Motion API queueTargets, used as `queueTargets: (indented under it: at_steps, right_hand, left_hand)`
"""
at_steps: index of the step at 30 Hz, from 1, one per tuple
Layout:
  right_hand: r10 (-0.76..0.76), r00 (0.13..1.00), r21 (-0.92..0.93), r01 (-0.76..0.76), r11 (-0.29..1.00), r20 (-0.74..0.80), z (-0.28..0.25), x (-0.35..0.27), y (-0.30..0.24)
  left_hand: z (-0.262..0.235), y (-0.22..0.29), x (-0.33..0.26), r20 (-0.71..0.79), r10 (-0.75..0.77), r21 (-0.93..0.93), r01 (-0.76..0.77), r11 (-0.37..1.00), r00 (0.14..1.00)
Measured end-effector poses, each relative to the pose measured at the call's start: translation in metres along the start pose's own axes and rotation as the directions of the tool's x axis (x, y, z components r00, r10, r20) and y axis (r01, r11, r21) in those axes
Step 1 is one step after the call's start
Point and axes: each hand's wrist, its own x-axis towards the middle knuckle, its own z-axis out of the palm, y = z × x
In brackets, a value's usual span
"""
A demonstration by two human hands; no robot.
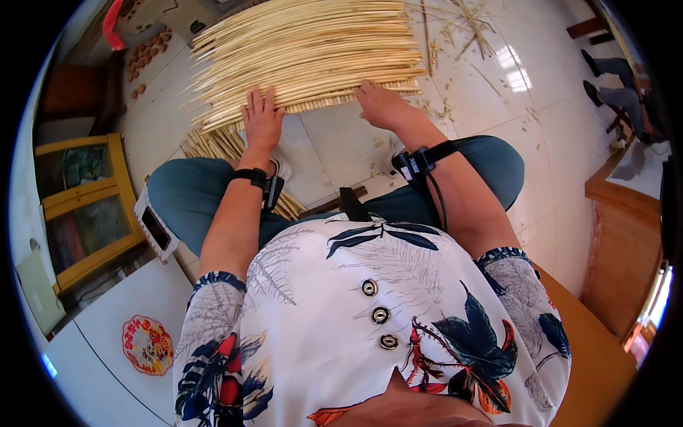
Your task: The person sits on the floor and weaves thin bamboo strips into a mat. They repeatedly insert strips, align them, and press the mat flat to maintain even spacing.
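Note:
A mat of long straw-coloured stalks (306, 53), laid side by side, spreads over the floor in front of me. My left hand (262, 122) lies on its near edge with the fingers stretched out and apart over the stalks. Further right along that edge, my right hand (388, 107) is closed, its fingertips curled onto the outermost stalks. The underside of its grip is hidden. Beneath the mat's near left corner lies a bundle of more stalks (213, 144), running back toward my left leg.
Loose stalks (473, 28) and chips litter the tiled floor (541, 135) to the right. A yellow-framed cabinet (121, 185) and a white table (92, 341) stand at left. Several round brown objects (140, 89) lie far left. A seated person's legs (615, 85) show far right, beyond a wooden cabinet (619, 242).

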Motion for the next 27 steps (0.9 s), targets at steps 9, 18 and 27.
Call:
queueTargets:
  at_steps: [9,18,27]
  right_hand:
    - [0.083,0.995,-0.052,-0.080,0.995,0.063,0.004,0.002,0.008]
    - [0.196,0.977,-0.058,-0.192,0.980,0.079,-0.007,-0.003,0.015]
    - [0.100,0.979,-0.023,-0.106,0.994,-0.176,0.000,0.004,0.025]
  left_hand:
    - [-0.002,0.000,0.004,0.010,0.025,0.002,-0.025,1.000,1.000]
    - [0.000,-0.003,0.003,0.004,0.025,0.000,-0.025,1.000,1.000]
    - [-0.002,0.003,0.004,-0.004,0.025,0.007,-0.025,1.000,1.000]
